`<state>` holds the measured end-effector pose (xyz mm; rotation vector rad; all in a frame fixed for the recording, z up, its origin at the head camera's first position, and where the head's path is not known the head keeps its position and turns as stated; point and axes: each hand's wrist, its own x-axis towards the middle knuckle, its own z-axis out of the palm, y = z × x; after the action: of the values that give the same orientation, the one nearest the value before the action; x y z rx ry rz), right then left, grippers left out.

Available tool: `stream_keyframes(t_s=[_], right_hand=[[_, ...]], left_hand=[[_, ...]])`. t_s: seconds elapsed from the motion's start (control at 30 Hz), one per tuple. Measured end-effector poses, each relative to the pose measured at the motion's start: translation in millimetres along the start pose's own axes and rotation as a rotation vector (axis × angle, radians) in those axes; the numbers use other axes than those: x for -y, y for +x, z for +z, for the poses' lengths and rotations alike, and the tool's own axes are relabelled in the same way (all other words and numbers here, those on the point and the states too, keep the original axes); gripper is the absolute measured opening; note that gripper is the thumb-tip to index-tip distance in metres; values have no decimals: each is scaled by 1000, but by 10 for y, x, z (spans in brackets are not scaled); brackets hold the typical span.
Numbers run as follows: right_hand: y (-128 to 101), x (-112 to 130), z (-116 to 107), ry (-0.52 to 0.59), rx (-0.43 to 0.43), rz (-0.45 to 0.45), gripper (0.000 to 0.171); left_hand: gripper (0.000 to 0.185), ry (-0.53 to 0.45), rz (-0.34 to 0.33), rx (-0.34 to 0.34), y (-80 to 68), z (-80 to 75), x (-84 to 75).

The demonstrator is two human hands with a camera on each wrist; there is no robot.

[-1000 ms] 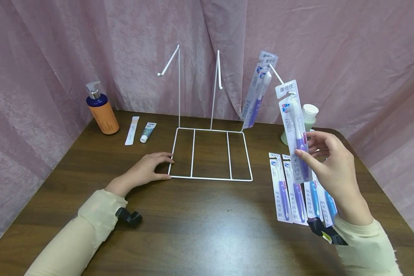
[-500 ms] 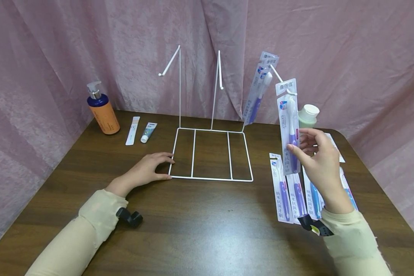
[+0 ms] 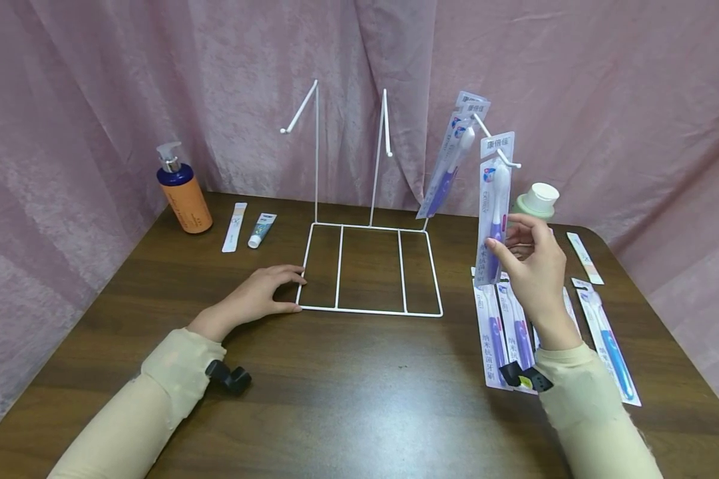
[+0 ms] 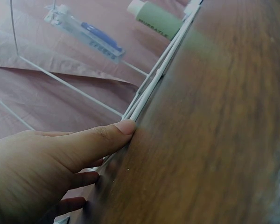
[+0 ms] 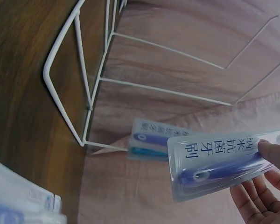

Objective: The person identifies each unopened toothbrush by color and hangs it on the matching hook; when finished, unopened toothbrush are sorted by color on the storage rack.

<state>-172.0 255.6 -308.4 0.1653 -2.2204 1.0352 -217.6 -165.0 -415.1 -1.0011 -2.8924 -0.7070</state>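
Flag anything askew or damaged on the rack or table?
Nothing stands out. The wire rack sits flat, steadied by the left hand. The right hand holds a toothbrush pack at the right hook. Spare packs lie loosely fanned, nothing spilled.

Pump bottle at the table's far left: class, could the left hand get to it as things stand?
Probably yes. The left hand rests open against the wire rack, holding nothing, and only bare table lies between it and the pump bottle.
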Motion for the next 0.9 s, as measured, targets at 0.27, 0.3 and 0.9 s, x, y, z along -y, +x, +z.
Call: stream_keyframes(t_s=[0.27,0.3,0.9], right_hand=[[80,-22,197,81,-5,24,45],[91,-25,219,83,-6,29,46],[313,-100,556,166,-41,105,48]], left_hand=[[49,0,-3,-1,-10,-2,0],[49,1,-4,-1,-10,-1,3],[49,10,0,10,9,9,14]])
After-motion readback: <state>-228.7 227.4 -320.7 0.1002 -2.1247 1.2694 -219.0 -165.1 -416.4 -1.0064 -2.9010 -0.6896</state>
